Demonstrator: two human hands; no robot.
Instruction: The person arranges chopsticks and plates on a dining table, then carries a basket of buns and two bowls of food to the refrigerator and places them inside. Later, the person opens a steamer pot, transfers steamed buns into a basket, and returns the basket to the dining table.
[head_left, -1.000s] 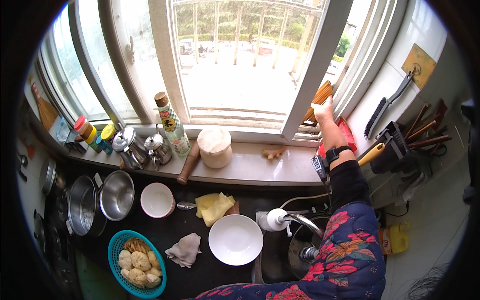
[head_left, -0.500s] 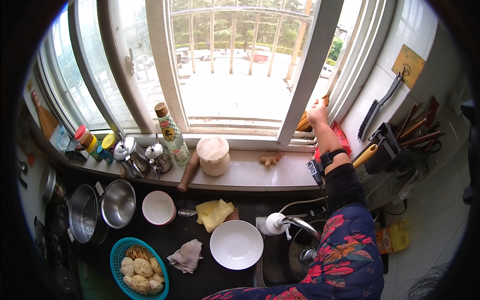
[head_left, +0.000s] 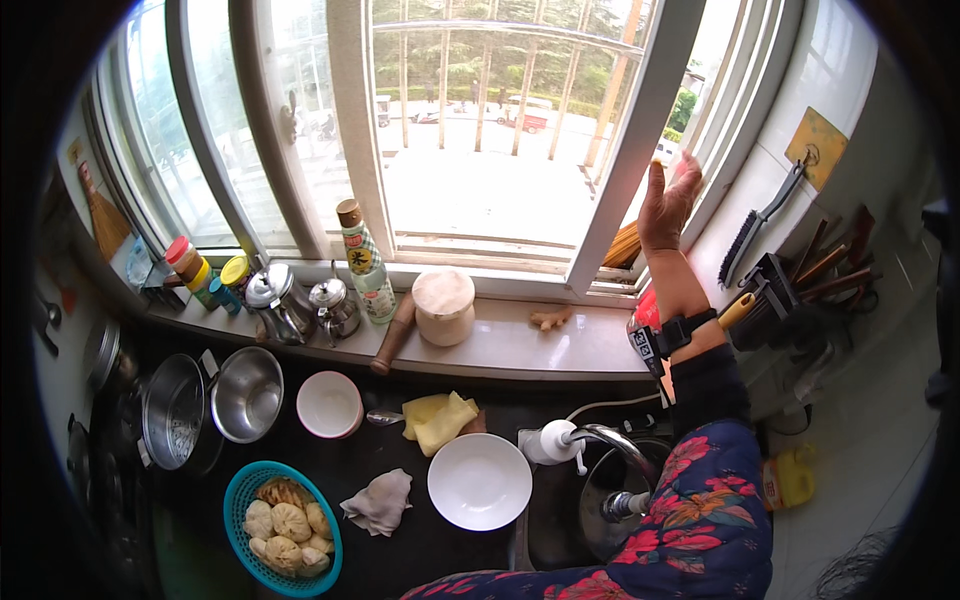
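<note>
The left hand is out of view. The right hand (head_left: 668, 205), fingers extended and holding nothing, is raised against the white window frame (head_left: 628, 150) above a stone sill (head_left: 500, 345). On the sill stand a green-labelled bottle (head_left: 362, 262) and a pale lidded jar (head_left: 443, 305); below, a dark counter (head_left: 420, 540) carries a white bowl (head_left: 479, 481).

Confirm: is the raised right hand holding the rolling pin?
No. The right hand is up by the window frame, while the rolling pin lies apart on the sill.
</note>
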